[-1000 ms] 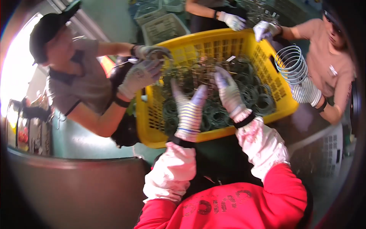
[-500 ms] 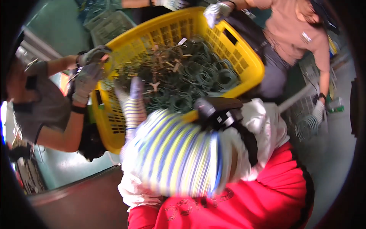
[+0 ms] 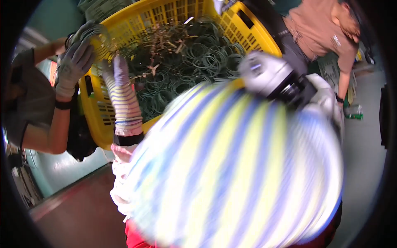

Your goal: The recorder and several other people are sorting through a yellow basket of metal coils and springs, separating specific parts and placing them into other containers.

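Note:
A yellow plastic basket (image 3: 161,14) holds many dark green-grey rings or coils (image 3: 198,53) and thin brass-coloured metal pieces (image 3: 165,39). My left hand (image 3: 122,87), in a striped knit glove with a black strap at the wrist, reaches over the basket's near left side. Its visible fingers are stretched and slightly apart, with nothing plainly held. My right hand (image 3: 231,165), in a yellow, blue and white striped glove, fills the lower middle, blurred and very near. Its fingers cannot be made out. By that arm sits a white and black device (image 3: 269,76).
At left, a co-worker's gloved hand (image 3: 74,68) is at the basket rim near a bundle of thin rings (image 3: 91,31). A person in a brown shirt (image 3: 316,25) stands at right. A grey crate (image 3: 105,8) lies behind the basket; a green-and-clear item (image 3: 354,111) is on the floor.
My right hand has come much closer and covers more of the view. The basket now sits higher and further left in the picture. My left hand has shifted left along the basket.

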Action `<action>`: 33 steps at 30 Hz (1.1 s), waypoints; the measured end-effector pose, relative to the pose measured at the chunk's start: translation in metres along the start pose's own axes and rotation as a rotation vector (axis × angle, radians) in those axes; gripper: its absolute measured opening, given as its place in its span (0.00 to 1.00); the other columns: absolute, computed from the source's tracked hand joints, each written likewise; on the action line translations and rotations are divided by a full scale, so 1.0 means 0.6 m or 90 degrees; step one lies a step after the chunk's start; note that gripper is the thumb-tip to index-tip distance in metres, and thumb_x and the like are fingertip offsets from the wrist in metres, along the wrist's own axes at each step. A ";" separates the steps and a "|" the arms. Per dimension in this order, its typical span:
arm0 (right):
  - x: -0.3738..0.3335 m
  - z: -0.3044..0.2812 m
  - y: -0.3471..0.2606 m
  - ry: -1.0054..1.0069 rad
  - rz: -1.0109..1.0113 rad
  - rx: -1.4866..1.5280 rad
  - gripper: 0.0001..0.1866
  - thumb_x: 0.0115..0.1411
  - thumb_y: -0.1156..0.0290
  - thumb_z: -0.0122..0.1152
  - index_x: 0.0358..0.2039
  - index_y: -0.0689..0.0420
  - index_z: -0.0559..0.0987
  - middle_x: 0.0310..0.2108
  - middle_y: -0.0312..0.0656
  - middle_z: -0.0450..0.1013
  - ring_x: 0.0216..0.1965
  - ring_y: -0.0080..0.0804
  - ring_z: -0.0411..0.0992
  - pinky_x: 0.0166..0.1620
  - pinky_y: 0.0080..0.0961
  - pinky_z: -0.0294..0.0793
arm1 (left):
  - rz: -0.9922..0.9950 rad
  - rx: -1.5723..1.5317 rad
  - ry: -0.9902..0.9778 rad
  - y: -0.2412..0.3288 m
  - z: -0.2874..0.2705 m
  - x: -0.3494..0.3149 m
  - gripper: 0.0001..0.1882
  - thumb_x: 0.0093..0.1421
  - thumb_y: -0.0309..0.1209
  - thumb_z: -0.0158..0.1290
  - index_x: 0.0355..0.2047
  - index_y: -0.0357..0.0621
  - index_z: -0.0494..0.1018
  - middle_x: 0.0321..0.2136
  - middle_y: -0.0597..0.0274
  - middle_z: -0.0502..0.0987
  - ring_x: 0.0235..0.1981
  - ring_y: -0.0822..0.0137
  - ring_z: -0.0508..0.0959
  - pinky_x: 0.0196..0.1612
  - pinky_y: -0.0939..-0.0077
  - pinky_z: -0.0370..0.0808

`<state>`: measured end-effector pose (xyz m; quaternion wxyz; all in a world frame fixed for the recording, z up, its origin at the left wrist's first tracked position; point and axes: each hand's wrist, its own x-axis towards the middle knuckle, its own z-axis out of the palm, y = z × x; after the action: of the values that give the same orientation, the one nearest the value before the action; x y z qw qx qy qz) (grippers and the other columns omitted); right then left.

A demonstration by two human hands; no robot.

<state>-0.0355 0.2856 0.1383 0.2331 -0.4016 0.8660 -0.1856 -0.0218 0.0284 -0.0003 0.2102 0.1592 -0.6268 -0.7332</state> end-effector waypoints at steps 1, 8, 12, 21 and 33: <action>0.036 -0.018 0.007 -0.011 -0.020 0.010 0.13 0.66 0.61 0.50 0.41 0.56 0.77 0.32 0.46 0.77 0.37 0.49 0.76 0.39 0.44 0.74 | 0.013 0.003 0.017 0.002 -0.005 -0.003 0.53 0.56 0.59 0.61 0.71 0.46 0.50 0.59 0.57 0.67 0.52 0.67 0.73 0.24 0.83 0.72; 0.222 0.003 0.105 -0.096 0.049 -0.108 0.19 0.65 0.55 0.56 0.46 0.56 0.83 0.37 0.49 0.81 0.40 0.46 0.79 0.45 0.37 0.77 | -0.053 -0.020 0.056 0.012 -0.031 -0.008 0.50 0.56 0.64 0.57 0.69 0.46 0.56 0.61 0.58 0.67 0.48 0.67 0.74 0.29 0.78 0.74; 0.353 0.147 0.252 -0.171 0.053 -0.176 0.17 0.58 0.57 0.57 0.40 0.54 0.85 0.37 0.49 0.81 0.41 0.51 0.79 0.47 0.40 0.77 | -0.038 -0.039 0.053 0.019 -0.031 0.002 0.58 0.53 0.67 0.58 0.72 0.45 0.50 0.59 0.57 0.67 0.49 0.69 0.72 0.28 0.82 0.72; 0.422 0.385 0.403 -0.275 0.193 -0.455 0.21 0.61 0.48 0.57 0.45 0.48 0.84 0.47 0.46 0.80 0.54 0.43 0.76 0.65 0.45 0.60 | -0.015 -0.106 0.056 0.026 -0.028 0.010 0.58 0.53 0.64 0.61 0.73 0.46 0.48 0.57 0.60 0.68 0.45 0.70 0.73 0.29 0.81 0.73; 0.361 0.221 0.263 0.122 0.133 0.132 0.14 0.65 0.61 0.59 0.44 0.56 0.81 0.32 0.47 0.80 0.34 0.42 0.78 0.41 0.34 0.76 | 0.000 -0.158 0.034 0.032 -0.034 -0.004 0.62 0.49 0.44 0.73 0.70 0.29 0.44 0.50 0.52 0.73 0.37 0.72 0.77 0.35 0.82 0.75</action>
<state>-0.1816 0.1941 -0.1060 0.2075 -0.2637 0.8975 -0.2862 -0.0073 0.0099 0.0152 0.2454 0.1514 -0.5251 -0.8007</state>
